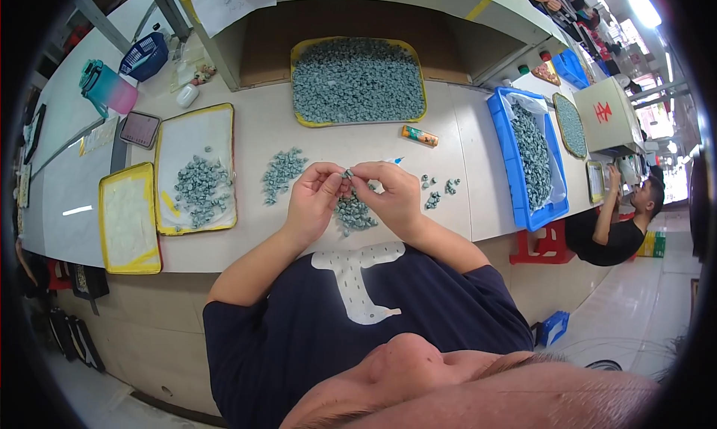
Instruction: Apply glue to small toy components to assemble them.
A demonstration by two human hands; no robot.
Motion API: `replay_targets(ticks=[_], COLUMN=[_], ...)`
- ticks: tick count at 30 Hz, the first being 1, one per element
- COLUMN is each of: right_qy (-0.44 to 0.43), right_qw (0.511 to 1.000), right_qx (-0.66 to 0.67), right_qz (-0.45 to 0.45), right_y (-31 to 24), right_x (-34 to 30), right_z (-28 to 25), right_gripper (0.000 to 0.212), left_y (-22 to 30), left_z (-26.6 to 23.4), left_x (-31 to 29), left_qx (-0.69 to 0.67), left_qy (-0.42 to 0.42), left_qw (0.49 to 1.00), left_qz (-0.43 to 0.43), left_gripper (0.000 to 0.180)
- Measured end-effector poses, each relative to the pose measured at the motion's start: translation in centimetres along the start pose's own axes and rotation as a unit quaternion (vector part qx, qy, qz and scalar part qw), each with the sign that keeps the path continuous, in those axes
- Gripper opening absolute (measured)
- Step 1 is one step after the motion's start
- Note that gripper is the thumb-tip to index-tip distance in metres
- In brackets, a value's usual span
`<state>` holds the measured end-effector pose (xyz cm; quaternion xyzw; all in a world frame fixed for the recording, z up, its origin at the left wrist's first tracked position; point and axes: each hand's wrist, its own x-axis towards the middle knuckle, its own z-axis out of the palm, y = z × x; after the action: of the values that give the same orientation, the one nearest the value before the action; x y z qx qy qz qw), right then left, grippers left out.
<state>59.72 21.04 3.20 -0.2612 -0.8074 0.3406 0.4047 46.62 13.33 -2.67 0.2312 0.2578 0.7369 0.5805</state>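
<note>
My left hand [310, 199] and my right hand [396, 196] meet over the table, thumbs and fingertips pinched together on a small grey-green piece [347, 174]. Its exact kind is too small to make out. Right below them lies a heap of similar grey-green pieces [355, 215], partly hidden by my fingers. Another loose heap [284, 171] spreads to the left of my left hand. A few small clusters [432, 200] sit to the right of my right hand. Behind my right hand a small white item with a blue tip [398, 160] lies on the table.
At the back, a yellow-rimmed tray [425, 93] is full of such pieces. Left stand a lined tray [233, 141] with some pieces and a second yellow-edged tray [104, 227]. A blue crate [499, 153] of pieces is at right. An orange-green tube [420, 135] lies between.
</note>
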Motion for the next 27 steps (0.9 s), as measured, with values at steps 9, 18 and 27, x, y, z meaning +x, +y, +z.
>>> replay_targets(ticks=[9,18,27], right_qy=[0.006,0.014,0.02], right_qw=[0.998,0.996,0.999], right_qx=[-0.022,-0.021,-0.004], right_qz=[-0.051,-0.087,-0.03], right_y=[-0.1,-0.6,-2.6], right_x=[0.2,-0.1,-2.0], right_z=[0.8,1.4,3.3], right_gripper=[0.017,0.018,0.016], left_y=[0.5,2.1,5.1], left_z=[-0.1,-0.5,-0.2], left_x=[-0.7,-1.2,-3.7], left_qx=[0.175,0.326,0.341], left_qy=[0.035,0.023,0.044], left_qw=[0.98,0.926,0.926], left_qz=[0.092,0.187,0.156], left_gripper=[0.016,0.01,0.009])
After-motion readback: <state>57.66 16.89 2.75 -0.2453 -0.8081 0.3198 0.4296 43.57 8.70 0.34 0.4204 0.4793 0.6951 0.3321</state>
